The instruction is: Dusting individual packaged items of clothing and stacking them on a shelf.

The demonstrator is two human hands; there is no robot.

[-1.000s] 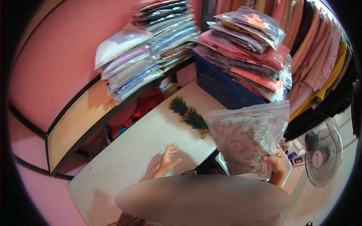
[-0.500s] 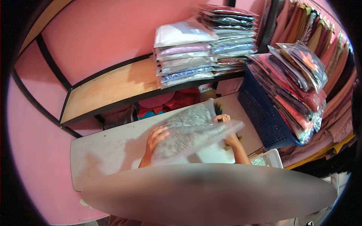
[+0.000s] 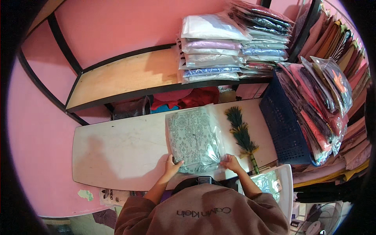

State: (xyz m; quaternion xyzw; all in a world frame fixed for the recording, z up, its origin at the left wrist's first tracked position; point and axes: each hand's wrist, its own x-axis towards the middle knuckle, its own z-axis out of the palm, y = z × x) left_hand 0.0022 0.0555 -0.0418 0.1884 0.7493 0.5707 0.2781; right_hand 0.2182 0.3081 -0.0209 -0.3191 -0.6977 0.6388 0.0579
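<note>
Flat on the white table [image 3: 117, 145] lies a clear plastic bag [image 3: 194, 137] holding a folded grey-green cloth with a dark ornamental pattern. My left hand [image 3: 171, 167] grips its near left corner, the thumb on top. At the near right corner, my right hand [image 3: 232, 162] pinches the loose plastic edge. Right of the bag, apart from it, is a dark green feather-like bunch with yellowish tufts and a green handle [image 3: 242, 131].
Stacks of bagged clothes [image 3: 213, 58] stand on the wooden shelf [image 3: 125, 76] behind. A blue basket [image 3: 288, 129] full of bagged garments is at the right, before hanging clothes [image 3: 340, 43]. A white tub [image 3: 287, 180] with a bagged item sits near my right forearm.
The bag, earlier tilted and held up between both hands, now lies flat on the table. Both hands have moved down to its near corners. The feather-like bunch is uncovered.
</note>
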